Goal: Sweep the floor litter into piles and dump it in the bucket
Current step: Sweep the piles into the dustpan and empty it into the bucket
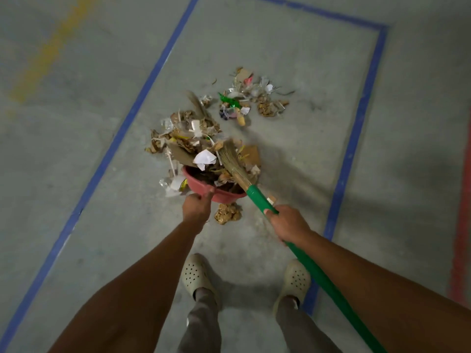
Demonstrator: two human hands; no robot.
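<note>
Head view looks straight down on a grey concrete floor (293,54) marked with blue tape lines (122,131), a faded yellow stripe (51,49) far to the left and a red stripe (461,225) along the right edge. The left hand (197,207) grips the near rim of a red bucket (221,196), fingers curled over the edge and thumb on top. The bucket is tipped on its side, its mouth facing away from the person toward the near pile (183,138) of dry leaves, cardboard and paper scraps. The right hand (289,224) is wrapped firmly round the green broom handle (318,273), which slants up from the lower right. The broom's straw bristles (230,156) lie across the bucket's mouth and over the litter there, just beside a folded white paper (204,157); some litter already sits inside the bucket. A second, smaller pile (254,98) lies farther off, apart from the first, with a bright green scrap (226,99) in it. One crumpled brown clump (227,213) rests on the floor just behind the bucket, between the two hands. Cream perforated clogs (196,273) and grey trouser legs show below.
</note>
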